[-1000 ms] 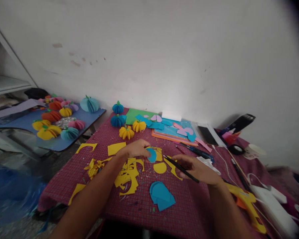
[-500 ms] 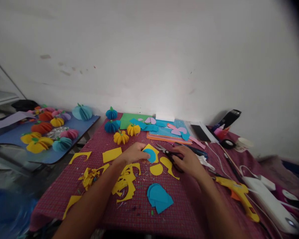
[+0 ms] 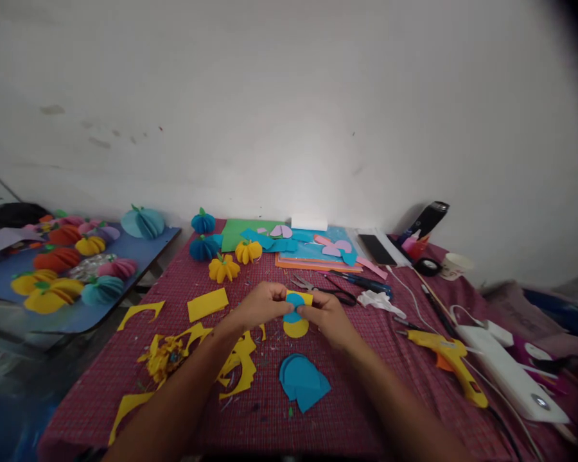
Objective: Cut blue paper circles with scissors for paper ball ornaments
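We have the blue paper disc up against a yellow paper piece, between our two hands over the middle of the checked tablecloth. The disc is round, so we can name no long axis for it; its flat face is turned up toward us. The yellow piece shows beyond it, with a straight far edge running roughly left to right. Our left hand is partly closed, pinching the paper from the left with its thumb on the blue. Our right hand pinches from the other side, thumb also on the disc and fingers bent, so neither hand is spread wide. Just on the near side of the disc we see a yellow paper circle, its far part covered. Beyond the right hand lie the scissors, long axis slantwise, blades pointing left and away from us, handles to the right. Nearer us sits a pile of blue paper pieces, one corner pointing our way
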`<action>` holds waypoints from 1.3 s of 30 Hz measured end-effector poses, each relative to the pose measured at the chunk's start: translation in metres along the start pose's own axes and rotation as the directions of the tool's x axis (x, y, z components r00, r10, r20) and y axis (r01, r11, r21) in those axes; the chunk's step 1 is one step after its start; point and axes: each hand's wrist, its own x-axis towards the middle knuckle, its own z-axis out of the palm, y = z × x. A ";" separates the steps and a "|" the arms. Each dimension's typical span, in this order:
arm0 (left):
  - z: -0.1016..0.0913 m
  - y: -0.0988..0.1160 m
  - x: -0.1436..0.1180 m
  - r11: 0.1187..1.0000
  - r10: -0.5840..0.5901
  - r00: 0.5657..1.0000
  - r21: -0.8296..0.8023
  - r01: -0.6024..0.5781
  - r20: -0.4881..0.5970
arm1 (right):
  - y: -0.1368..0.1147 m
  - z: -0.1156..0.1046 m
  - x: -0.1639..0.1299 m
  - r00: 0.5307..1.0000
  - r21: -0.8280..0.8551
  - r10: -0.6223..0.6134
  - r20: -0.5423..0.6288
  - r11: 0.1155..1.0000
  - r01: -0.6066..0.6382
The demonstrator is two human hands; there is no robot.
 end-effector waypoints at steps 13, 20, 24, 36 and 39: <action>0.000 -0.010 0.008 0.981 -0.008 0.961 -0.189 -0.046 -0.277 | -0.014 -0.055 0.004 0.970 -0.698 -0.218 -0.110 0.711 0.081; -0.007 -0.019 0.013 0.972 -0.019 0.950 -0.228 -0.056 -0.311 | -0.011 -0.080 0.000 0.997 -0.972 0.045 -0.061 0.225 -0.070; -0.008 -0.019 0.013 0.970 -0.007 0.947 -0.233 -0.072 -0.322 | -0.008 -0.073 -0.002 0.997 -0.982 0.028 -0.068 0.174 -0.072; -0.013 -0.022 0.015 0.933 -0.079 0.941 -0.356 -0.046 -0.328 | -0.016 -0.089 0.005 0.980 -0.343 -0.044 -0.196 0.939 -0.026; -0.013 -0.020 0.016 0.926 -0.062 0.924 -0.367 -0.088 -0.378 | -0.022 -0.084 0.002 0.989 0.075 -0.040 -0.139 0.996 0.051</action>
